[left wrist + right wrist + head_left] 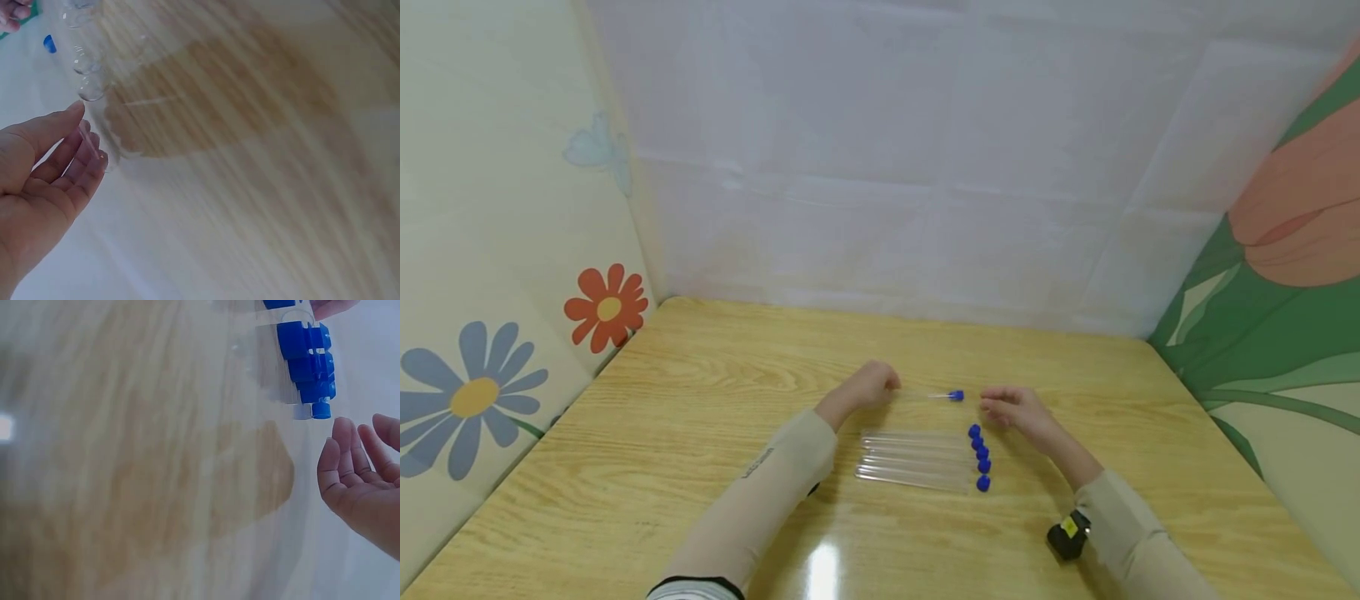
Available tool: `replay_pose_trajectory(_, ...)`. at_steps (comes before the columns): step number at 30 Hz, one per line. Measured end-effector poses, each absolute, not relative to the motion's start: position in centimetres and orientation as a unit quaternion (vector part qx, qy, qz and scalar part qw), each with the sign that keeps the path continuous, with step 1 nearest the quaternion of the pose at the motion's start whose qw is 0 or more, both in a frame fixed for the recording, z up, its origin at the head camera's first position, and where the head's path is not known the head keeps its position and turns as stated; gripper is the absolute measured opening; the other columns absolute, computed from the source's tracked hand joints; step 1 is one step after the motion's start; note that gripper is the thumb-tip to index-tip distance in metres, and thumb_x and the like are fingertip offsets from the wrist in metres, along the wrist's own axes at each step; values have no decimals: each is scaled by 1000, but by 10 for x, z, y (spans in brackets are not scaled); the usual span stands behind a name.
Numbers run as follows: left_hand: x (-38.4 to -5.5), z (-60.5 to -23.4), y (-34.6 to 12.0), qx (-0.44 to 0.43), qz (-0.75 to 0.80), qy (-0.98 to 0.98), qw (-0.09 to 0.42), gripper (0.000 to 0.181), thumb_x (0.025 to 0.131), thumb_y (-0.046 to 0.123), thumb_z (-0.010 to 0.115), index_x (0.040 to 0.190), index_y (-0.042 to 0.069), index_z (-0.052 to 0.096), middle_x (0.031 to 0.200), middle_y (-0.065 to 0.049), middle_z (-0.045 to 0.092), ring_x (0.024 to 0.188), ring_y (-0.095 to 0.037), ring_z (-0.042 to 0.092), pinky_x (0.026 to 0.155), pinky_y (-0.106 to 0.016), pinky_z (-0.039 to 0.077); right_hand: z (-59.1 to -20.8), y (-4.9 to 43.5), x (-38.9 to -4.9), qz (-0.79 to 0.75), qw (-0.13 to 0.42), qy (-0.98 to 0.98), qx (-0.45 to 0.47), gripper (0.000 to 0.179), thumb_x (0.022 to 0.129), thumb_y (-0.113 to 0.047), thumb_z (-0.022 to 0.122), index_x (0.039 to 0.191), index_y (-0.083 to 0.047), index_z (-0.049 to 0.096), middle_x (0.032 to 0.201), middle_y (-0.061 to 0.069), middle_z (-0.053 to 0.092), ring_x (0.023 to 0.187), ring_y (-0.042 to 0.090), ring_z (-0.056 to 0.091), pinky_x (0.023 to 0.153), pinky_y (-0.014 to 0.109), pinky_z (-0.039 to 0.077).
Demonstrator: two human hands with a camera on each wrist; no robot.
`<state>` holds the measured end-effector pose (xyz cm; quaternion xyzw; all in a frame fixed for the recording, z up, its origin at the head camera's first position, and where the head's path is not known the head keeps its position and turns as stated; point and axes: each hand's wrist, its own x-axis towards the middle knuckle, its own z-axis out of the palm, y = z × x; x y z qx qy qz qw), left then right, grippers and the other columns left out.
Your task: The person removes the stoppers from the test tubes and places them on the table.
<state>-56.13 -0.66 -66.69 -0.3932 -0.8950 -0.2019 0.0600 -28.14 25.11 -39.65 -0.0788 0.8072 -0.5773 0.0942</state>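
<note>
In the head view my left hand (868,385) holds the rounded end of a clear test tube (921,394), thumb and fingertips around it in the left wrist view. A blue cap (956,396) sits at the tube's right end. My right hand (1017,410) is just right of that cap, fingers loosely bent and holding nothing, as the right wrist view shows. Nearer to me, several clear test tubes (913,461) lie side by side on the table. Blue caps (982,452) line their right ends; whether each is seated on its tube I cannot tell.
The wooden table (715,400) reaches back to a pale cloth wall (917,167). Flower-printed panels (482,250) stand at the sides. A small black device (1067,535) with a yellow label is at my right wrist. Light glares on the table's front (822,571).
</note>
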Motion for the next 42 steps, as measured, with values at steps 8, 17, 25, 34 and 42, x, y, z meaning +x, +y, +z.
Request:
replay_pose_trajectory(8,-448,-538,-15,-403,-227,-886,36,24,60,-1,61,69,19,68,69,9,57,63,-9,48,53,-22,42,-401,253,-281,-579,113,802,-92,33,88,-3,50,110,21,44,87,11,62,74,11,58,65,24,49)
replay_pose_trajectory(17,-329,-403,-19,-361,-245,-900,-8,14,68,-14,61,74,-3,68,73,-9,63,63,-13,45,57,-23,41,-403,254,-282,-579,121,801,-93,35,89,-5,51,110,22,44,86,9,62,73,13,58,65,25,49)
replay_pose_trajectory(25,-332,-408,-22,-331,-265,-905,-25,15,71,-11,63,83,-4,69,81,-10,66,71,-19,56,63,-26,47,-402,252,-281,-590,122,792,-100,36,89,-3,50,109,24,42,83,7,62,70,12,58,62,24,49)
replay_pose_trajectory(34,-335,-407,-25,-346,-306,-887,-29,32,73,-11,58,50,6,44,49,6,30,47,-6,24,45,-18,22,-402,253,-281,-594,116,790,-99,36,88,-2,49,110,25,41,83,9,63,69,10,57,62,23,49)
replay_pose_trajectory(42,-331,-400,-28,-335,-333,-881,-32,17,76,-11,55,62,-2,58,64,-6,58,59,-11,48,56,-19,42,-402,257,-280,-592,115,792,-95,36,89,-3,48,112,24,40,86,12,62,71,12,58,65,25,50)
